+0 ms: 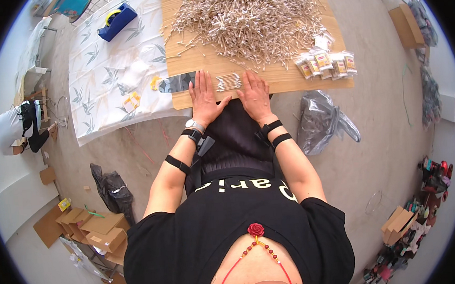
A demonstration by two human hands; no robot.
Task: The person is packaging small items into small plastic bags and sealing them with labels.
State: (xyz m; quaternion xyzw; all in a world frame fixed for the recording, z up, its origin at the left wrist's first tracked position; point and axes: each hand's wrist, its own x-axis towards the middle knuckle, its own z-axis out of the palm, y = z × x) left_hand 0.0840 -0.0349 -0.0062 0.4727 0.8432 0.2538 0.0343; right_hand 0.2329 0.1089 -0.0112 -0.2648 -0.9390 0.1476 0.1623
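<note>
A small row of cotton swabs [228,82] lies side by side near the front edge of a wooden board [193,96]. My left hand [205,99] rests flat at the row's left side, fingers stretched out. On the other side, my right hand [255,94] lies flat with its fingers extended, close to the swabs' right ends. Neither hand grips anything. Beyond them spreads a big heap of loose cotton swabs [246,21]. Several filled small packets [327,63] with yellow labels are piled right of my right hand. Left of my left hand lies a dark, patterned flat strip [177,83].
A blue tape dispenser [117,22] stands on the patterned tablecloth [97,105] at left, with clear bags and yellow labels [131,101] nearer. A grey plastic bag [320,120] lies below the board's right edge. Another person [18,126] is at far left, cardboard boxes [100,230] behind.
</note>
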